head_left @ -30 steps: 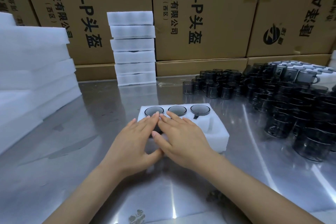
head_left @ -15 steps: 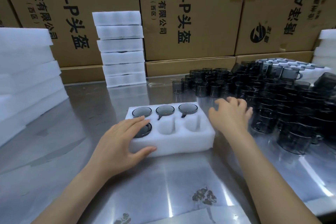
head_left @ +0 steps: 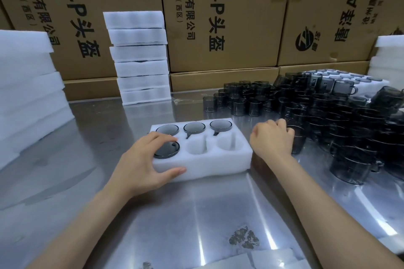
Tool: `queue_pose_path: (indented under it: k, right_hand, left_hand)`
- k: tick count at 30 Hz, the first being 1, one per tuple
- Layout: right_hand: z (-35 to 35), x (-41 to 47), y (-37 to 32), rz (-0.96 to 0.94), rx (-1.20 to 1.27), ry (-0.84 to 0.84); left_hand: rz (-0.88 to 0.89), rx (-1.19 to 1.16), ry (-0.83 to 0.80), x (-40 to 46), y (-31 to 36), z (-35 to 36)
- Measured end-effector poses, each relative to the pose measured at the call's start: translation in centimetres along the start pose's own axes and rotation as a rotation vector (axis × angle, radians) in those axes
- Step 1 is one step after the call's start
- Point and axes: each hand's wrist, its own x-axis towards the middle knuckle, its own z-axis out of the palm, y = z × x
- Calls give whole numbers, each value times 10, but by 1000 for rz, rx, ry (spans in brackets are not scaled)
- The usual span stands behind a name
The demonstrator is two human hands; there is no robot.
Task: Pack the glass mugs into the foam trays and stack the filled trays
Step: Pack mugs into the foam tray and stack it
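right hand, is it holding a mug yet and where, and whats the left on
The right hand curls over the rim of a loose glass mug. The left hand grips the foam tray at its near-left corner.

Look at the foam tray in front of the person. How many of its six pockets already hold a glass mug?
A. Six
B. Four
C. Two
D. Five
B. In the foam tray, the three far pockets and the near-left pocket each hold a mug, while the near-middle and near-right pockets are bare white foam.
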Motion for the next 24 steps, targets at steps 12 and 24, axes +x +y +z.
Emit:
queue_pose_path:
  k: [12,24]
  right_hand:
    - [14,18,8,-40,254,112]
    - [-7,11,-4,33,755,247]
  left_hand:
    - [-22,-87,-24,0,-5,3]
    - [-49,-106,-51,-4,-4,6]
